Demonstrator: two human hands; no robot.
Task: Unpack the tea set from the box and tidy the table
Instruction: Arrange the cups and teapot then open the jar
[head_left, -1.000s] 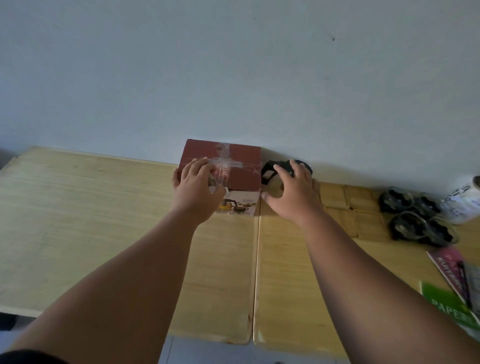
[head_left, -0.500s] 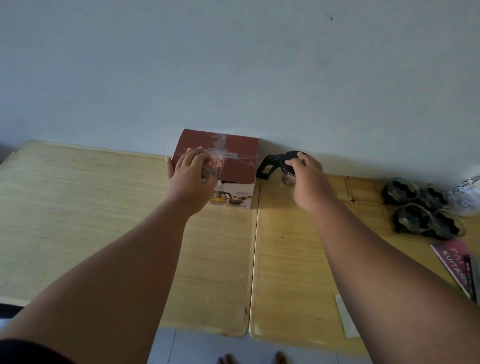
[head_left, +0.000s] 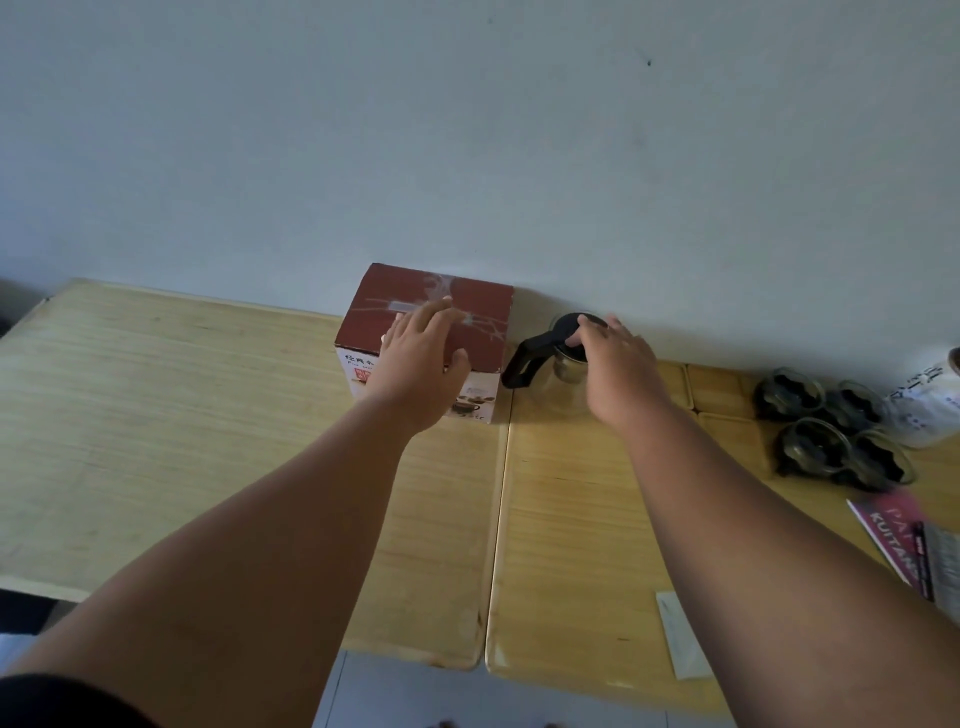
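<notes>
A dark red cardboard box (head_left: 478, 312) with clear tape across its closed top stands against the wall at the back of the wooden table (head_left: 182, 415). My left hand (head_left: 421, 364) lies over its front top edge, fingers stretched flat on the tape and thumb apart on the front face. Just right of the box stands a glass teapot (head_left: 563, 374) with a black handle (head_left: 524, 364) and a black lid. My right hand (head_left: 618, 364) covers the teapot from above, its fingers curled on the lid.
Several glass cups with black parts (head_left: 831, 441) cluster at the right, beside a white container (head_left: 930, 400). Wooden coasters (head_left: 722, 395) lie behind my right arm. A pink booklet (head_left: 893, 540) and a paper strip (head_left: 680, 639) sit near the right front edge. A seam (head_left: 498, 493) splits the two tabletops.
My right hand moved from beside the teapot onto its lid. My left hand's fingers went from curled at the box's front edge to stretched across its top.
</notes>
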